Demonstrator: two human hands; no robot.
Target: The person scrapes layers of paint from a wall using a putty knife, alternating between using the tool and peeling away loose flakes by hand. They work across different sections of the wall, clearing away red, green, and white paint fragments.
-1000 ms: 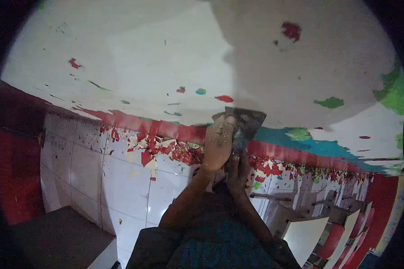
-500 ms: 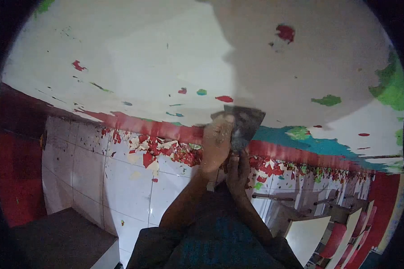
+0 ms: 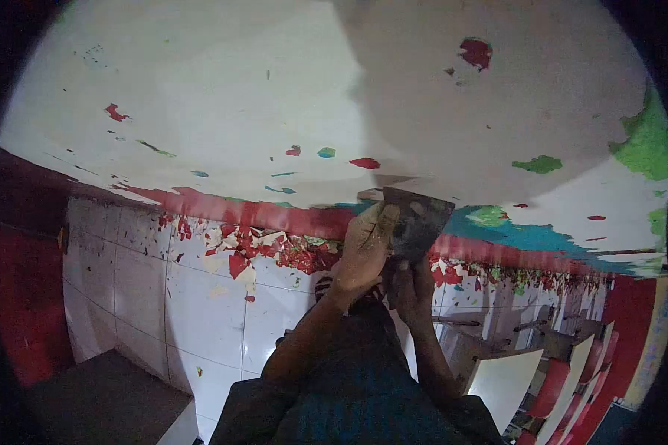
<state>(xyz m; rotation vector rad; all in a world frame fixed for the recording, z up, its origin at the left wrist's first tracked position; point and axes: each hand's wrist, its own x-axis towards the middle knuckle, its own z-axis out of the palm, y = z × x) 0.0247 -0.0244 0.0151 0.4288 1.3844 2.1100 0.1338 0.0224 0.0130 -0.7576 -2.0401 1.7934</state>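
A wide metal scraper blade [image 3: 421,222] is pressed against the white wall [image 3: 223,96], just where the white paint meets a red and teal band [image 3: 274,215]. My left hand [image 3: 364,248], dusty with paint, lies flat on the back of the blade. My right hand [image 3: 410,289] sits below it and grips the scraper's handle, which is hidden in the fist. Small specks of red, green and teal paint dot the white wall.
Paint flakes [image 3: 267,252] in red and cream lie heaped on the white tiled floor [image 3: 200,311] along the wall's foot. Stacked chairs and boards [image 3: 542,371] stand at the lower right. A dark low block [image 3: 104,400] sits at the lower left. A red wall [image 3: 22,297] closes the left side.
Both hands and the scraper have shifted a little right and down along the red and teal band. The view has moved slightly with them.
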